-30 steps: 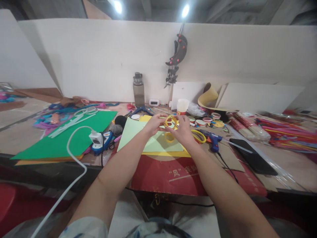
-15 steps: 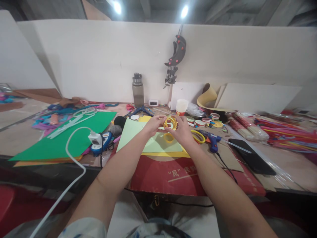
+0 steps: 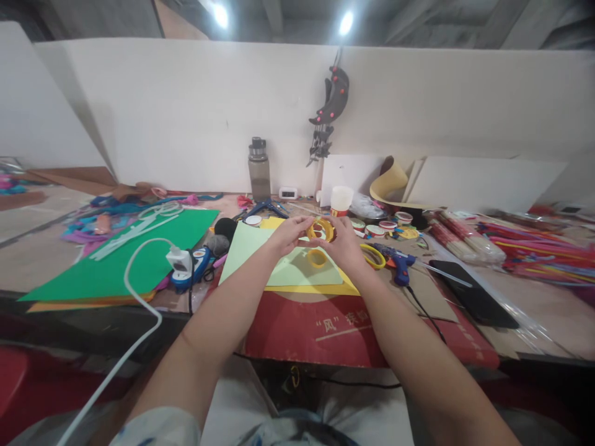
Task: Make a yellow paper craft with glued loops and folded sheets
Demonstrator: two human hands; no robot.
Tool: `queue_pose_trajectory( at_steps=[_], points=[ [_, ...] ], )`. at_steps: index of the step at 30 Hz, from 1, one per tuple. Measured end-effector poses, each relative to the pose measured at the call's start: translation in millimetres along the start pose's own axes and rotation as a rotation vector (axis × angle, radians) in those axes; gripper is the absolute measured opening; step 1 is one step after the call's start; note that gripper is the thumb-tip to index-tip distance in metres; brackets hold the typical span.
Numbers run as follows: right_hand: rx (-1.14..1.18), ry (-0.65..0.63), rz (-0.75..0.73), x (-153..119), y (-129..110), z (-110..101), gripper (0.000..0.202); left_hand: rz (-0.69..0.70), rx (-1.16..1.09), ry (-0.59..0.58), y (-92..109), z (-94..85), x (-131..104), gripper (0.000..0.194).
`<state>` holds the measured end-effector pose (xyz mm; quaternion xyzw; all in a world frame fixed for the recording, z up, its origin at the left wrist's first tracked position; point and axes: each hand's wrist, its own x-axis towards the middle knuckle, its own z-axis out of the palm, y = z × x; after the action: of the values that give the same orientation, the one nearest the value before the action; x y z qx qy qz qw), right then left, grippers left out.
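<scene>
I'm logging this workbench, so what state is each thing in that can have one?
Round yellow ring: held between left hand and right hand
Grey translucent bottle with black lid: upright, closed
Blue plastic glue gun: lying down; on or off, cannot tell
Black rectangular phone: lying flat, unlit
White plastic charger: plugged into blue power strip
Black crescent ornament: hanging
Tan sheet: curled

Space above pale-green sheet taken up by left hand, right hand, yellow ring. Low passage offered over red board at worktop front edge. Left side crossed by white cable; right side obstructed by glue gun, cord. Rear edge partly blocked by upright bottle, cup.
</scene>
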<state>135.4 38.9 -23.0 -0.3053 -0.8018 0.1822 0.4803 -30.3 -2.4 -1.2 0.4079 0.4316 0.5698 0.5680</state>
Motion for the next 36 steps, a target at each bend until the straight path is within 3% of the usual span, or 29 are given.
queue_pose_trajectory(
  at_steps=[8, 14, 19, 22, 27, 30, 36],
  points=[
    [0.014, 0.037, -0.003, 0, -10, -3, 0.055, -0.003, -0.216, -0.128, -1, 4.6, 2, 0.024],
    [0.015, 0.046, -0.015, -1, -13, -4, 0.054, -0.028, -0.309, -0.059, -3, 20.3, 0, 0.025],
    [0.041, 0.045, 0.021, -1, -13, -2, 0.057, -0.111, -0.338, -0.053, -1, 19.8, 2, 0.034],
    [0.123, 0.065, 0.114, 1, -11, -1, 0.059, -0.139, -0.344, -0.046, -1, 18.0, 4, 0.033],
    [0.316, 0.07, 0.3, 6, -5, 1, 0.067, 0.001, -0.242, -0.039, -10, 19.1, 4, 0.005],
    [0.389, 0.047, 0.348, 6, -6, 0, 0.069, 0.051, -0.085, 0.021, -14, 18.3, 5, 0.012],
    [0.397, 0.057, 0.347, 5, -10, -3, 0.065, 0.16, 0.036, 0.157, -6, 13.5, 5, 0.007]
  ],
)
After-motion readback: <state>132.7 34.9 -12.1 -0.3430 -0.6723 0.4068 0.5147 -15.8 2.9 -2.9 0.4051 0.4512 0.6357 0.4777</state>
